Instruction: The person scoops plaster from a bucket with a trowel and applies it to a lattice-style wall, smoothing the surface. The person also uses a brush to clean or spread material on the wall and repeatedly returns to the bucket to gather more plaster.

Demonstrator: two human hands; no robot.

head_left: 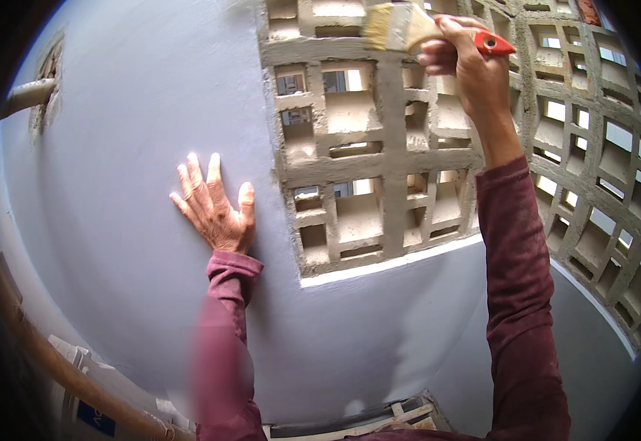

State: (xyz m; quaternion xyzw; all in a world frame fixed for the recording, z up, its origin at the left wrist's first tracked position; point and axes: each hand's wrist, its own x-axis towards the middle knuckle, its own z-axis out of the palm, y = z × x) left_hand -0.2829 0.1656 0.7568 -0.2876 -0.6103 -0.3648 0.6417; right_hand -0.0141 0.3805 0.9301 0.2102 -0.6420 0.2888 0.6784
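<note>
The paintbrush (417,31) was raised before the upper part of the concrete lattice (394,165), bristles pointing left, its red-ended handle gripped in the right hand (476,65). The left hand (219,214) lay open, fingers spread, against the blue-grey wall (122,154). Farther left, a pipe (30,97) stuck out; below it ran a brown pole (78,384).

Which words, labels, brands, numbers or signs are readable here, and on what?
Dark blue label on a pale item at lower left, below the pole: short white lettering, slanted; I'm not copying it out.
Paintbrush: no readable marking on what shows; it is partly blurred and partly covered by the right hand.
Wall: no lettering visible.
</note>
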